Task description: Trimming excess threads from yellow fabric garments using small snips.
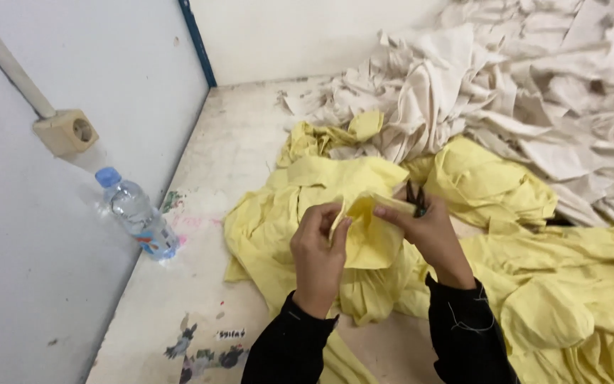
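Observation:
My left hand (318, 252) and my right hand (424, 227) both pinch one pale yellow cloth piece (367, 238), held up between them over a heap of yellow fabric (477, 185). The left fingers grip its left edge. The right fingers grip its top right edge, and small dark snips (415, 198) stick up from that same hand. Both arms wear black sleeves with bits of thread on them.
A large pile of cream cloth (534, 85) fills the back right. More yellow fabric (577, 299) lies at the right front. A plastic water bottle with a blue cap (136, 213) leans at the white wall on the left, below a beige wall socket (67, 131). The worn white tabletop (200, 284) carries stickers.

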